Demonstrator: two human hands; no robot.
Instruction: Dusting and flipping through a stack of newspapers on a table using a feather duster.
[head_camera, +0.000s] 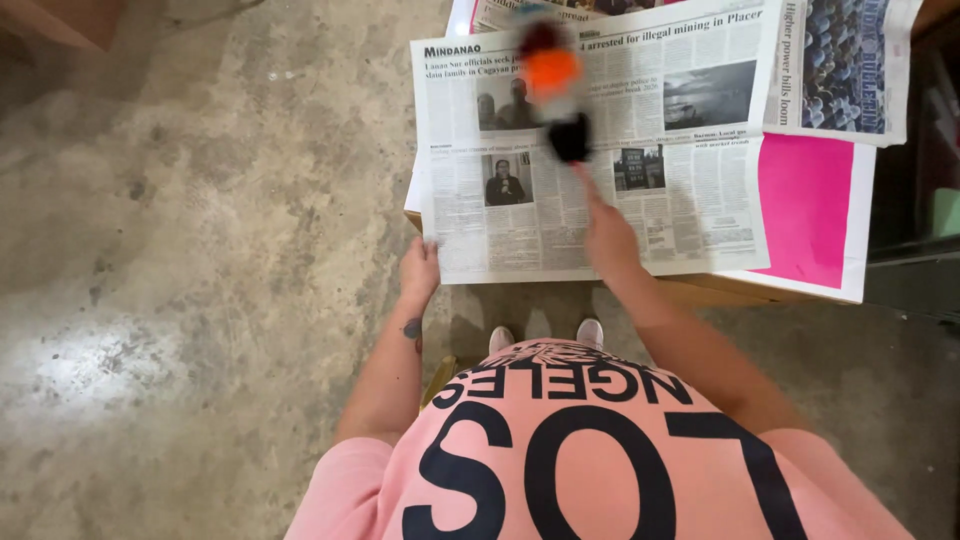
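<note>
Blurred in mid-air above the spread newspaper (590, 150): a small object (552, 85) with dark, orange and black parts, far of the right hand (608, 235), too smeared to name. Right hand stretched over the newsprint, one finger pointing toward that object, grip on it impossible to tell. Left hand (420, 268) at the paper's near left corner, fingers tucked out of sight, seemingly pinching the edge. Likely trouble: a swinging object catching the thin sheet and tearing it or dragging it off the low wooden table (720, 292). Loose overlapping sheets, a pink one (805, 210) at right among them, free to slide. Bare concrete floor (200, 220) to the left; pale shoes (545, 335) just near of the table edge.
</note>
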